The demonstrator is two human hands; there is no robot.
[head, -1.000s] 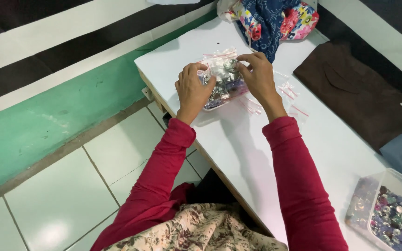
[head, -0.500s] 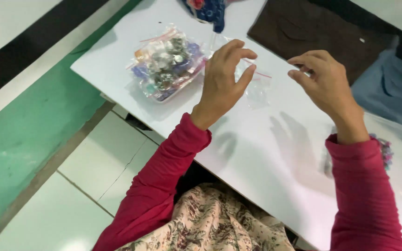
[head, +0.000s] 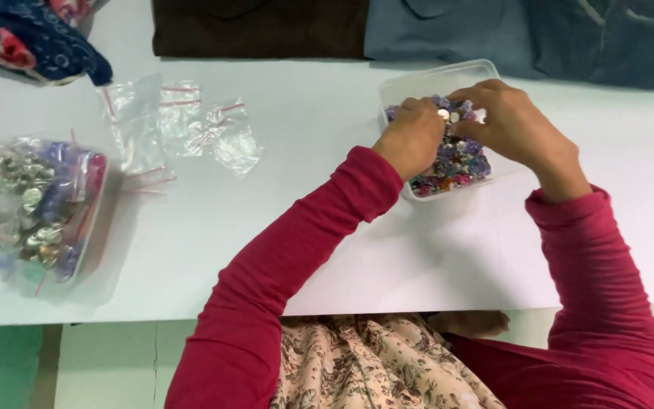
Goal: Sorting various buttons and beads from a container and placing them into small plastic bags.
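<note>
Both my hands are in a clear plastic box [head: 425,76] full of small, colourful, shiny pieces [head: 456,163] at the table's right. My left hand [head: 414,135] is curled over the pile, with a small round silvery piece [head: 443,114] at its fingertips. My right hand [head: 512,125] arches over the far side of the box, fingertips down among the pieces. What they hold is hidden. Both sleeves are red.
On the white table [head: 304,250], a clear tray of filled little bags [head: 35,204] lies at the left, with several empty zip bags [head: 183,129] beside it. Brown cloth [head: 259,26], blue-grey cloth [head: 524,34] and a floral bundle [head: 32,38] line the back edge.
Both hands left the tray of filled bags at the left, moved right across the table and now reach into the clear box. The view swung right with them.
</note>
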